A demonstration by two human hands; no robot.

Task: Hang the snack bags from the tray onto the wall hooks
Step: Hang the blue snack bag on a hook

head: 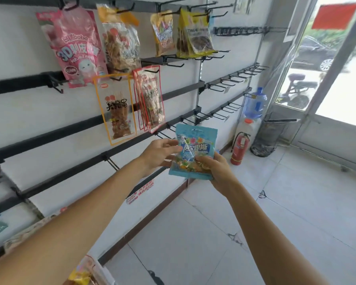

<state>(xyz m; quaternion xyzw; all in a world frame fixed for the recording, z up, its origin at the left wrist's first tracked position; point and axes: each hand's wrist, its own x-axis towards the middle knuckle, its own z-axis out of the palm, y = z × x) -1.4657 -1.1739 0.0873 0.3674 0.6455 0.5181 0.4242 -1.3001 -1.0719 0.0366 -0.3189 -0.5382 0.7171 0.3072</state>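
Snack bags hang on the white wall (19, 54), which is the biggest thing here, crossed by long black rails with wall hooks (218, 87) sticking out. Many hooks on the right side have nothing on them.

Next in size is the pink bag (76, 48) at the top left, hanging straight down, with "3D" and "bobo" in big letters. Just beside it hangs a clear bag of brown snacks (120, 46) with an orange top. Farther right are a small yellow bag (162, 31) and a yellow bag with a dark window (197, 33); their writing is too blurry to read.

One row lower hang an orange-edged skewer bag (116, 109) and a red-edged skewer bag (150, 99), both tall and thin, pointing down.

Smaller is the blue candy bag (194, 152), held up in front of the lower hooks, standing tall with its hanging hole at the top, leaning a little to the right. It has white Chinese letters on a blue band.

The left hand (159, 154) pinches its left edge with thumb and fingers. The right hand (215, 168) has its grip closed around the bottom right part.
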